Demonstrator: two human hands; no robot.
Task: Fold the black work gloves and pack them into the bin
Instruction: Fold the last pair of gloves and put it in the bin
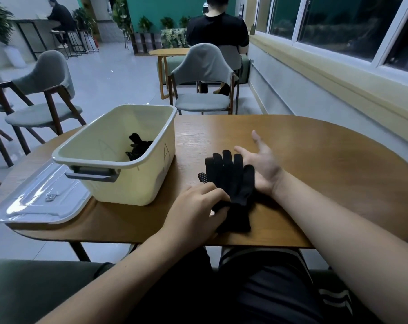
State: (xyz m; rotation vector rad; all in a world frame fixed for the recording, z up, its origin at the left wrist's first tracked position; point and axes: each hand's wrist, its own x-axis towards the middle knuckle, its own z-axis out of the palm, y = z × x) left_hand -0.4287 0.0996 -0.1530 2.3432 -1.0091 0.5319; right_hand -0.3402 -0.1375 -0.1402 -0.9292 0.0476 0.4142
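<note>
Head view: the only one I have, so everything below is read from it.
Glove (231,183): black, flat on the table (315,160) at centre frame, fingers pointing away from me, cuff toward the near edge. It may be a stacked pair; I cannot tell.
Left hand (196,206): fingers curled onto the glove's near-left side, thumb at its edge. I read this as a pinch.
Right hand (262,164): open, palm up, fingers spread, just right of the glove, whose outer finger lies over the palm's edge.
Bin (128,185): cream, left of centre, uncovered, near the glove but apart from it. More black gloves (138,147) lie inside.
Lid (41,199): lower left, flat by the bin.
Handling: I judge it light, limp knit with a grippy dotted palm. It won't hold a crease and will flop open if let go.
Hold: I'd take the fingertips, fold them to the cuff, then pinch through both layers to carry.
</note>
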